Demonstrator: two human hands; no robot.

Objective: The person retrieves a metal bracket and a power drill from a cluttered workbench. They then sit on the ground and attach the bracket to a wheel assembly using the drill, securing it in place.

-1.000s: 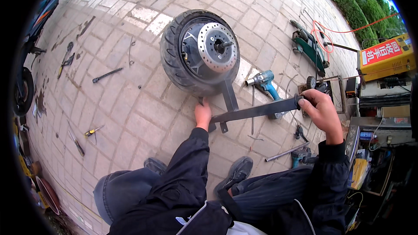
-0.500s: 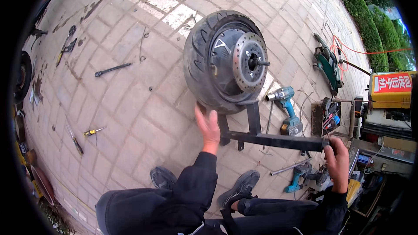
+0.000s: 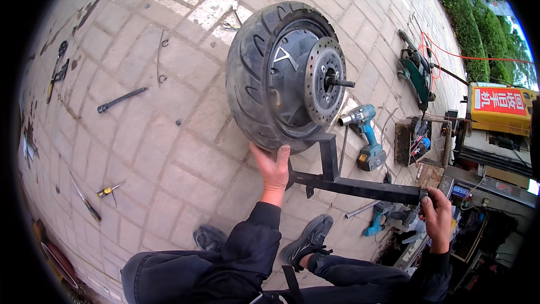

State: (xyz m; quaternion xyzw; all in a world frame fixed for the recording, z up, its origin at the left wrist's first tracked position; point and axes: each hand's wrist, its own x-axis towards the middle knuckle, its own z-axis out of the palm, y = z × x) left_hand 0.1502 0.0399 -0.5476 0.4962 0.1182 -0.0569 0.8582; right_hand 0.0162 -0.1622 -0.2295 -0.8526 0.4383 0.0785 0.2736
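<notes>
Tipped further onto its edge than a second ago, the motor wheel [image 3: 288, 76] sits at the forked end of the black metal frame [image 3: 365, 187], brake disc [image 3: 323, 58] facing right; the left hand [image 3: 273, 170] rests open against the tyre [image 3: 244, 79], the right hand [image 3: 437, 214] grips the frame's other end, an impact wrench [image 3: 367, 134] nearby

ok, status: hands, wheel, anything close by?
Left hand open against near side of hub-motor wheel. Right hand gripping end of black metal frame. Brake disc facing right. Cordless impact wrench lying right of wheel.
</notes>
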